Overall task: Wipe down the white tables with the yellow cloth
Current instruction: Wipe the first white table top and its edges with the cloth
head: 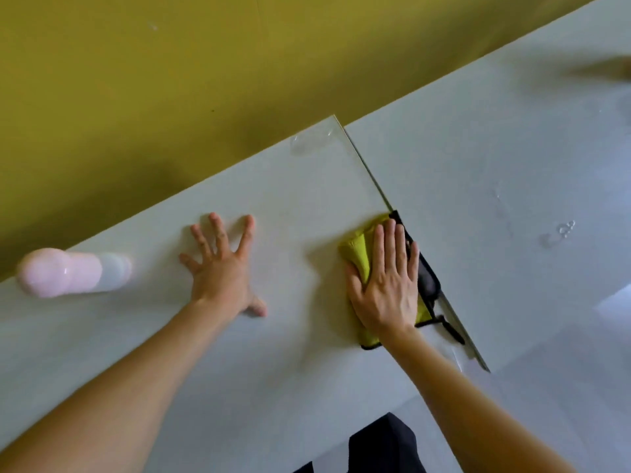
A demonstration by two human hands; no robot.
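Note:
Two white tables stand side by side with a narrow gap between them: the left table (pixel 290 199) and the right table (pixel 495 148). My right hand (pixel 386 285) lies flat, fingers together, pressing the folded yellow cloth (pixel 356 250) with black trim onto the left table's right edge, beside the gap. Most of the cloth is hidden under the hand. My left hand (pixel 222 264) rests flat on the left table with fingers spread, holding nothing.
A pink and white bottle (pixel 73 273) lies on its side at the left table's far edge. Water droplets (pixel 565 228) sit on the right table. A yellow-green wall (pixel 170 80) runs behind both tables. A dark garment (pixel 382 445) shows at the bottom.

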